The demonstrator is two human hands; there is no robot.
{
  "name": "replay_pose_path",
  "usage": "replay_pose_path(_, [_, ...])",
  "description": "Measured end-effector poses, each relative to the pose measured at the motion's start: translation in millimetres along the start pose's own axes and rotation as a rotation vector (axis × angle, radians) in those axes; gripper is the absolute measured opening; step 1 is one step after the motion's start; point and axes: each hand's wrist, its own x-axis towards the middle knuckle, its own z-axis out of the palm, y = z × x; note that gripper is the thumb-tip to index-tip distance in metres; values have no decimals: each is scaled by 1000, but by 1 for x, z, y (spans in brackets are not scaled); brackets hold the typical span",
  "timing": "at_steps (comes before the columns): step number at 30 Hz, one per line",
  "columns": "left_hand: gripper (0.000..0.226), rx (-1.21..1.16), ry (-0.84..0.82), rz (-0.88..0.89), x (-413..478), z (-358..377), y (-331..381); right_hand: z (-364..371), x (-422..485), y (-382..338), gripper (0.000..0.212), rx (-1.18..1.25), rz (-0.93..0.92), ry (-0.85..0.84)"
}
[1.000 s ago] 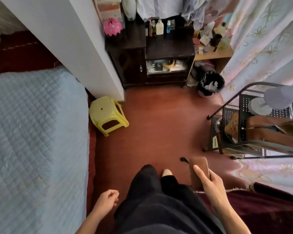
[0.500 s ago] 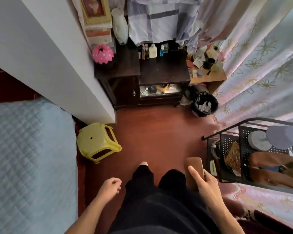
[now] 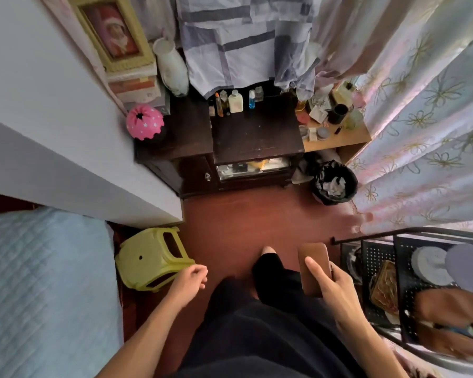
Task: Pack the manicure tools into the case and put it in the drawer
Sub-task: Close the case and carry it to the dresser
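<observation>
Carrying the closed brown leather case (image 3: pixel 313 264) gripped in the right hand (image 3: pixel 335 286), left hand (image 3: pixel 190 279) loosely curled and empty; best keep it level heading for the open drawer (image 3: pixel 253 169) in the far dark wooden cabinet (image 3: pixel 257 132).

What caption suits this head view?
Right hand carries a closed brown case toward the dark cabinet's open drawer.

You hold a plain brown case (image 3: pixel 313 266) above a reddish-brown floor (image 3: pixel 230 214). You see a pale yellow-green stool (image 3: pixel 148 257) beside a light blue quilted bed (image 3: pixel 38 282). Ahead of you stands a dark brown cabinet (image 3: pixel 257 135) bearing a pink, white-starred ornament (image 3: pixel 144 124). Your curtain (image 3: pixel 421 118) is pale pink and blue with yellow flowers; the hanging cloth (image 3: pixel 243 36) is blue-and-white checked.
</observation>
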Motion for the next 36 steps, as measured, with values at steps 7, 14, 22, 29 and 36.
replay_pose_path(7, [24, 37, 0, -215, -1, -6, -18, -9, 72, -52, 28, 19, 43, -30])
replay_pose_path(14, [23, -1, -46, -336, 41, -28, 16, 6, 122, -84, 24, 24, 108, -15])
replay_pose_path(22, [22, 35, -88, -72, 155, -36, 159, 36, 188, -103, 34, -18, 151, 35])
replay_pose_path(29, [17, -126, -115, -35, 204, 2, 218, 62, 281, -91, 43, -70, 196, -27])
replay_pose_path(36, [16, -321, -39, -159, 310, 74, 197, 91, 416, -10, 61, -30, 180, -24])
